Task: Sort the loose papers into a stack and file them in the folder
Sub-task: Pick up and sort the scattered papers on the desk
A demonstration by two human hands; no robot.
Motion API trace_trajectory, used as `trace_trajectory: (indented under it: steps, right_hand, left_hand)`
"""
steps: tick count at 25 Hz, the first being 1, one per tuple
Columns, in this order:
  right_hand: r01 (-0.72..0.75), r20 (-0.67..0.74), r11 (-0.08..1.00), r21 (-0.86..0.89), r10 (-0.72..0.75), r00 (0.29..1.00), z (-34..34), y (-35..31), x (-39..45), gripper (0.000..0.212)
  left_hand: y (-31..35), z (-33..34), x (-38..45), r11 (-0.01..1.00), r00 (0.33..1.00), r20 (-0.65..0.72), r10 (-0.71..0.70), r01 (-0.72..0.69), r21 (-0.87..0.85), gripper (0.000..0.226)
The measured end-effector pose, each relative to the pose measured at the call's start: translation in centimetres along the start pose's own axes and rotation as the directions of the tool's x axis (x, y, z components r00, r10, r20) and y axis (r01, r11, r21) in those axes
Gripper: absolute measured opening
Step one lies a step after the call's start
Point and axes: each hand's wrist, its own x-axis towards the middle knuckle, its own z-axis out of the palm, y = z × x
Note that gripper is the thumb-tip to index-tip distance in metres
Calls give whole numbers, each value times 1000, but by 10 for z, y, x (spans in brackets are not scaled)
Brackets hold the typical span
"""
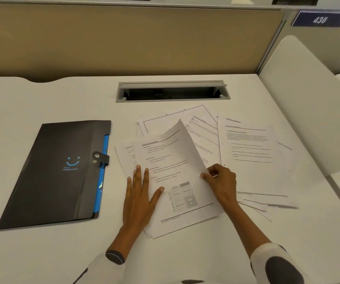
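Top sheet pinched on the white desk.
My right hand grips its right edge; left hand lies flat, open. Its long axis tilts up-left. The closed folder lies well left.

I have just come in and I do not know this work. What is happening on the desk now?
A person is gathering loose printed white paper sheets on a white desk. The left hand lies flat on the top sheet of a small pile, while the right hand pinches that sheet's right edge, which curls up. Other sheets are spread to the right. The black snap-button folder lies closed at left, with nothing filed yet.
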Motion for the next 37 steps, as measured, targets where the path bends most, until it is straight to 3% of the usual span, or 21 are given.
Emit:
trace_trajectory:
  steps: [3,6,9,11,13,16,18,20,22,24,28,31,34,37]
  right_hand:
    - [-83,-69,984,156,94,993,-21,1,6,13]
    - [-139,-82,923,359,179,980,-44,0,14,16]
    - [-145,12,857,494,160,987,-42,-14,11,14]
    - [-160,89,847,508,133,987,-28,-24,4,14]
    - [-154,153,870,469,92,984,-9,-31,-6,15]
    - [-65,101,940,334,33,994,13,-38,-16,21]
    - [-8,29,995,97,5,1000,22,-35,-19,21]
    - [35,65,956,-292,-16,998,30,-32,-21,40]
    - [57,127,909,-414,-4,992,36,-31,-23,61]
    - [-14,127,966,-258,48,991,38,-32,-20,63]
    - [-144,128,990,2,143,981,27,-26,-9,19]
    - [-168,202,963,209,125,971,19,-26,-11,3]
    - [-231,272,896,379,131,953,14,-27,-13,10]
    - [-248,313,865,436,113,943,8,-29,-13,14]
  left_hand:
    - [7,-14,1,895,986,-48,-161,125,-428,79]
    - [6,-34,4,804,947,-144,-287,156,-574,57]
    - [7,-58,13,557,934,35,-355,241,-795,57]
    - [8,-70,17,437,922,162,-351,314,-843,57]
    - [3,-74,16,371,908,205,-366,344,-863,42]
    - [-15,-73,4,264,884,211,-418,340,-903,20]
    - [-27,-69,-7,247,853,216,-475,364,-898,18]
    - [-37,-67,-16,253,817,214,-536,396,-883,14]
    - [-44,-65,-22,280,783,206,-587,435,-856,15]
    - [-47,-62,-25,308,761,191,-620,460,-833,18]
    - [-41,-62,-22,355,784,153,-601,433,-829,19]
    - [-35,-61,-18,392,818,122,-563,394,-832,20]
    - [-28,-63,-11,406,841,104,-530,360,-840,31]
    - [-19,-66,-4,365,882,100,-461,291,-884,41]
